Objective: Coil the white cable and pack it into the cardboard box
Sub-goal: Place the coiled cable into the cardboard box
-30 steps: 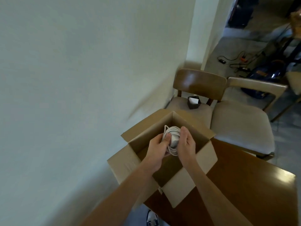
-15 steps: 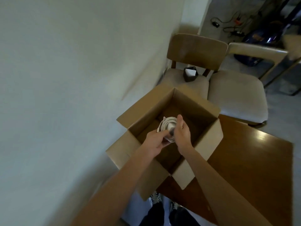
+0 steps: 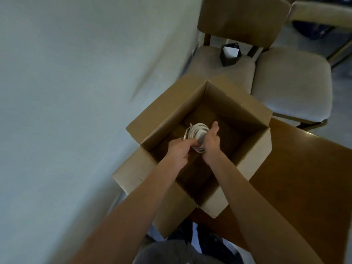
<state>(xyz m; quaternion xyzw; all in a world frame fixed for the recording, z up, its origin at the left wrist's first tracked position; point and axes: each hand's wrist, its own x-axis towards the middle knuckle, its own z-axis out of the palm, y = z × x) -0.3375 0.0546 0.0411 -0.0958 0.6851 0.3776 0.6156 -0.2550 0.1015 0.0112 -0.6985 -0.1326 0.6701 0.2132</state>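
Both hands reach down into the open cardboard box [image 3: 253,149] and hold the coiled white cable [image 3: 196,131] between them. The left hand [image 3: 180,150] is curled closed on the near left side of the coil, its fingertips pinched on the loops. The right hand [image 3: 211,142] presses against the coil's right side with the fingers closed around it and the thumb pointing up and away. The cable is wound into a tight round bundle of several white loops, with one short loose strand sticking out at its upper left; a grey patch shows in its middle, but what it is cannot be told. The bundle sits inside the box opening, below the rim; whether it touches the floor of the box cannot be told.

The box stands with all four flaps folded outward, its inside dark brown and holding nothing else that can be seen. It rests on the corner of a brown wooden table [image 3: 304,178], close to a pale wall [image 3: 66,101]. Beyond the box stand two chairs with grey cushions; on the seat of the left chair [image 3: 207,60] sits a small black container [image 3: 230,56] with something white in it.
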